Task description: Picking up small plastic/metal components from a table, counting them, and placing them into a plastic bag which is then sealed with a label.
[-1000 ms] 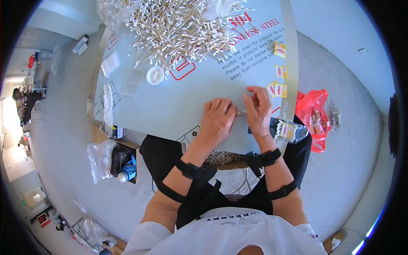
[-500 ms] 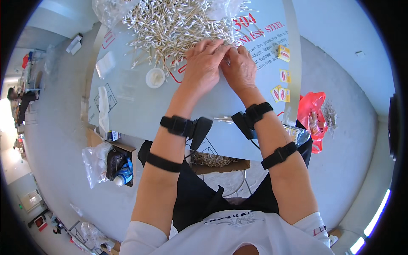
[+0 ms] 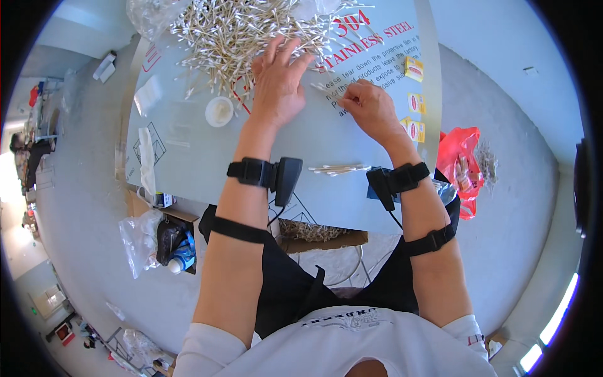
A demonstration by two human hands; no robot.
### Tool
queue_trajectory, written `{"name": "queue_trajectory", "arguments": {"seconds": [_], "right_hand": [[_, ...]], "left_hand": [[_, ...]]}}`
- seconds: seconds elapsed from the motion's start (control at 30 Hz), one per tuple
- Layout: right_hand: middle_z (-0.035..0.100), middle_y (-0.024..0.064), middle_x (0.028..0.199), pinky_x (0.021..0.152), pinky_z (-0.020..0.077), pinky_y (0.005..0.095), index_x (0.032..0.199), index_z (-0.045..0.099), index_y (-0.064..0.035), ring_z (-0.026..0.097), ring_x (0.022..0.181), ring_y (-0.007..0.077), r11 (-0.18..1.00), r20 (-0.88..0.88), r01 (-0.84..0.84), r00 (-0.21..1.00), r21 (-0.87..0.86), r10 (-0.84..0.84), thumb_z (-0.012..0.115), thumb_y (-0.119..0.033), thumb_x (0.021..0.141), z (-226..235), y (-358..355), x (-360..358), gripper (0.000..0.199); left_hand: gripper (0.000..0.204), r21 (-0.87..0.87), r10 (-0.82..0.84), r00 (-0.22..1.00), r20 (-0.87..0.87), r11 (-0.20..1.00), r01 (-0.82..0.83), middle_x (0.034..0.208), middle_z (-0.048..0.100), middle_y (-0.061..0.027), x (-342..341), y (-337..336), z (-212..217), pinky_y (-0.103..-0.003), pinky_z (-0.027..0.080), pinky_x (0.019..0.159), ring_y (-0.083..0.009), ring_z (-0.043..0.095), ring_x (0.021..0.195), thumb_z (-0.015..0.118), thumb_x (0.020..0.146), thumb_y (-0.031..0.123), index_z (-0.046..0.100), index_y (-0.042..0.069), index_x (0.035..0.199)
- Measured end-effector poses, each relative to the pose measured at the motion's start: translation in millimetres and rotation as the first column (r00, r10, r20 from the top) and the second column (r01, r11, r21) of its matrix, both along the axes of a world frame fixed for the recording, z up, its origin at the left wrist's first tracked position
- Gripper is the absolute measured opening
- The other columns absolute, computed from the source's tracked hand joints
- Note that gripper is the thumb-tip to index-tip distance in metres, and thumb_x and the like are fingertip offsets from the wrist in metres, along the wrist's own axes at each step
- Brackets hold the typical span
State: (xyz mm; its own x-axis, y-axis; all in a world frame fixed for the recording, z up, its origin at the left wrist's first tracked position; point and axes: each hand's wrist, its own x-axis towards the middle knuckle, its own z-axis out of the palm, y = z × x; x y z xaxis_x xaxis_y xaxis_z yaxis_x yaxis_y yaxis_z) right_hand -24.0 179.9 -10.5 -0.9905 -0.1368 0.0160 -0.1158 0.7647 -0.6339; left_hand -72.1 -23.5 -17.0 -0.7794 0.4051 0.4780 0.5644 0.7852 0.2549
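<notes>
A large heap of cotton swabs (image 3: 232,38) with pale sticks and white tips covers the far part of the table. My left hand (image 3: 279,85) reaches its near edge, fingers spread and touching the swabs. To the right, my right hand (image 3: 370,112) is closed in a pinch on cotton swabs (image 3: 323,88), whose white tips point out to the left; how many is hard to tell. Closer to me, a small row of cotton swabs (image 3: 339,169) lies on the table between my forearms.
A round white dish (image 3: 219,112) stands left of my left hand. Small yellow-and-white packets (image 3: 416,102) line the table's (image 3: 195,163) right side. Clear plastic bags (image 3: 154,19) lie by the heap. A red bag (image 3: 460,163) is beyond the right edge; a box of swabs (image 3: 314,235) is below.
My hands were together at the heap's near edge. They have parted: the right has drawn back toward me and right with cotton swabs, while the left has shifted left and spread its fingers.
</notes>
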Motion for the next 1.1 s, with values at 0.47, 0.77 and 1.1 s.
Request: {"name": "queue_trajectory", "arguments": {"seconds": [0.47,0.77,1.1], "right_hand": [[0.06,0.01,0.084,0.07,0.0508,0.0397,0.086,0.063,-0.0052,0.063,0.079,0.0304,0.985,-0.095,-0.023,0.995,-0.172,0.007,0.075,-0.013,0.072,-5,8,37,0.02],[0.06,0.0098,0.083,0.066,0.0493,0.0391,0.081,0.062,-0.004,0.062,0.076,0.0313,0.998,-0.2,0.055,0.978,-0.017,-0.057,0.067,-0.01,0.077,-12,-13,10,0.008],[0.06,0.0132,0.083,0.07,0.0492,0.0416,0.078,0.064,-0.0044,0.061,0.082,0.0337,0.972,-0.028,-0.189,0.982,-0.14,0.187,0.067,-0.01,0.076,9,7,51,0.006]], "left_hand": [[0.036,0.227,-0.083,0.963,0.256,0.974,0.024,0.111,0.058,-0.0026,82,11,-8,-0.042,0.036,0.095,-0.0277,0.049,0.11,0.07,0.064,0.005,0.066,0.012,0.099],[0.034,0.256,-0.058,0.965,0.256,0.967,-0.01,0.11,0.058,-0.0037,94,17,-7,-0.042,0.037,0.092,-0.0288,0.05,0.108,0.071,0.064,0.008,0.066,0.012,0.097],[0.025,0.421,-0.069,0.974,0.215,0.907,-0.029,0.096,0.061,-0.0065,91,13,-12,-0.043,0.039,0.092,-0.0306,0.054,0.098,0.067,0.067,0.0,0.063,0.007,0.09]]}}
